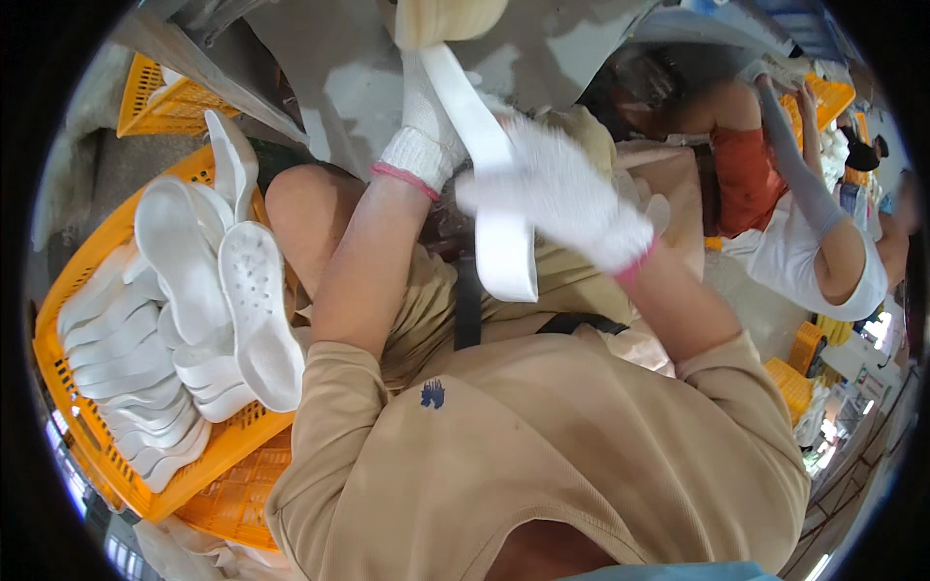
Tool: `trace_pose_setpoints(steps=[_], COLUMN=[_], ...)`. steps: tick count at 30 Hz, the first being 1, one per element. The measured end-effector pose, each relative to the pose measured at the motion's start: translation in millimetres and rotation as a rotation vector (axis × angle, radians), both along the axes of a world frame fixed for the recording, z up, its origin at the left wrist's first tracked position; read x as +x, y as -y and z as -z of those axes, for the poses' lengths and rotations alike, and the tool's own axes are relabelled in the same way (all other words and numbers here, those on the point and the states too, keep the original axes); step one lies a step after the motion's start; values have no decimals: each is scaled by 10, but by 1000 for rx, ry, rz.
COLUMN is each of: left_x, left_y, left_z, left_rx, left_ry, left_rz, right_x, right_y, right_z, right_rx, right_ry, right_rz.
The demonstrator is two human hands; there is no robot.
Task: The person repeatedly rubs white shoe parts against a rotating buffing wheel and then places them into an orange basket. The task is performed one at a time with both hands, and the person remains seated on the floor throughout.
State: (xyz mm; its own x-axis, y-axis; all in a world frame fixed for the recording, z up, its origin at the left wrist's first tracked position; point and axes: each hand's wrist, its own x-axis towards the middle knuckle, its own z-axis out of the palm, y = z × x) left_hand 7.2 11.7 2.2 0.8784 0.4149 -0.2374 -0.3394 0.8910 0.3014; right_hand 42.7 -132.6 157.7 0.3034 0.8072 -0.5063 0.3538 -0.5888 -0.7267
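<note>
A white shoe sole [506, 232] stands on edge in front of me, its far end at a rounded cream-coloured wheel [450, 21]. My right hand [572, 198], in a white knit glove with a pink cuff edge, is closed on the sole's near half. Motion smears this glove, but its fingers reach across the sole. My left hand [431, 121], gloved the same way, is beside the sole's far half, below the wheel. The sole and wheel hide its fingers, so I cannot tell their grip.
At my left, an orange crate [58, 320] holds stacked white soles [136, 339]; one sole with small holes [260, 310] leans on top. Another orange crate [160, 102] stands farther back. Grey machine housing [339, 87] lies ahead. To the right sits a co-worker in red shorts [746, 179].
</note>
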Motion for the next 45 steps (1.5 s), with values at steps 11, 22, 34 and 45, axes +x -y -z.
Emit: trace_pose_setpoints(steps=[11,22,34,45], left_x=[-26,292,-36,-5], left_y=[300,-78,-140,15], left_z=[17,292,-442,136], left_rx=[-200,-216,329,607], left_ry=[27,565,-366,-419], left_rz=[-70,38,-205,-448], right_x=[-217,133,76,72], right_y=[314,-225,-366,-520], right_z=[228,36,330,326], right_rx=[603,444,435,355], right_ry=[671,901,667,644], right_rz=[-82,-68,103,178])
